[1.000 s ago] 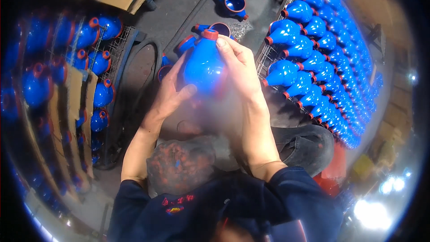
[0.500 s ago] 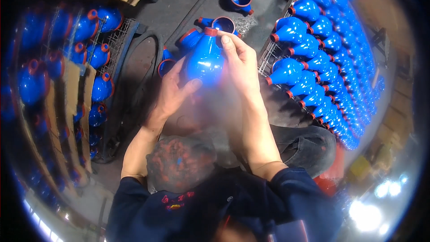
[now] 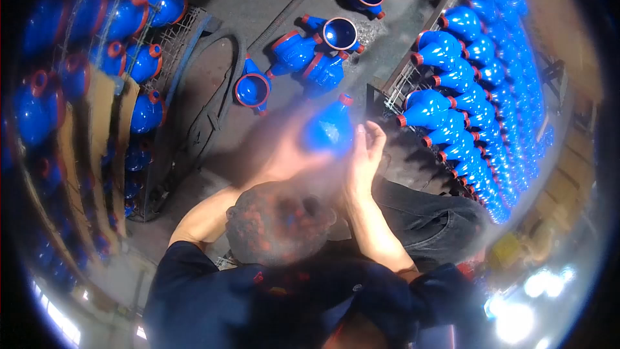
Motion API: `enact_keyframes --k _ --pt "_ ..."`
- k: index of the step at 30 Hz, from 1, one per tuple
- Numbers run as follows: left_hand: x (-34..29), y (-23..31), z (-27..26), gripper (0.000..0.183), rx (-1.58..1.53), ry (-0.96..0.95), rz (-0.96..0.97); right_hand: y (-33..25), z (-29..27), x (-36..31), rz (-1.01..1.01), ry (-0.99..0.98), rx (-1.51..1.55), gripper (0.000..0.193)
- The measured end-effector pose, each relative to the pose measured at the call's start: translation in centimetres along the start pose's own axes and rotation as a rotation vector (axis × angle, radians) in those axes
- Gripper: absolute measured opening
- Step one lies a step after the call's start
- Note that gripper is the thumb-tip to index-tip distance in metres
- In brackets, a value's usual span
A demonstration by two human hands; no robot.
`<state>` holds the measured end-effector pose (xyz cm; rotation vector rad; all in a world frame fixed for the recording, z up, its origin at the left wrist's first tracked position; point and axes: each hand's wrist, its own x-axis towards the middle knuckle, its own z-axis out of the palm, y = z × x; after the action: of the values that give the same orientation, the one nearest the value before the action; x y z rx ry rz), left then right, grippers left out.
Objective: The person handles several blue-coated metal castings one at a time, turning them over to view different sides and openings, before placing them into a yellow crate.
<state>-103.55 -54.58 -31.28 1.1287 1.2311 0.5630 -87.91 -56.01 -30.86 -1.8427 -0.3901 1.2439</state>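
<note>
A glossy blue bowl-shaped housing with a red neck (image 3: 329, 130) is held up in front of me, its neck pointing away and slightly right. My left hand (image 3: 284, 153) is blurred by motion and grips the housing from its left and underside. On the other side, my right hand (image 3: 365, 155) is close against the housing, thumb and bent fingers apart and not around the neck. Beyond it on the floor lie several similar housings: one mouth-up with a dark hollow (image 3: 252, 90), one on its side (image 3: 294, 52), and another mouth-up (image 3: 340, 33).
To the right, a wire rack (image 3: 395, 94) carries dense rows of blue housings (image 3: 427, 108). At left stands a wire crate (image 3: 169, 58) with more housings and cardboard sheets (image 3: 100, 123) between them. A dark hose (image 3: 290, 10) crosses the floor. A dark, red-stained rounded surface (image 3: 281, 223) is below my hands.
The housing has come nearer and to the right, uncovering those on the floor. My right hand has let go of the red neck and dropped beside the housing. My view has shifted slightly.
</note>
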Motion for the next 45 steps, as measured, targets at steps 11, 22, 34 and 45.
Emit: enact_keyframes --k 11,22,34,45 --pt "8.8 -1.1 -7.6 0.027 0.555 0.249 0.172 4.4 0.5 3.7 -0.186 -0.258 -0.538 0.021" --pt "10.9 -9.4 0.5 0.026 -0.194 0.041 -0.163 6.0 -2.2 6.7 -0.155 -0.077 -0.584 0.024" --pt "5.9 -6.6 4.8 0.021 0.646 -0.023 0.318 4.9 -0.5 6.6 -0.112 -0.018 -0.738 0.062" --pt "13.7 -6.3 -10.8 0.036 0.400 0.474 0.320 5.0 -1.0 8.4 -0.143 -0.088 -1.010 0.039"
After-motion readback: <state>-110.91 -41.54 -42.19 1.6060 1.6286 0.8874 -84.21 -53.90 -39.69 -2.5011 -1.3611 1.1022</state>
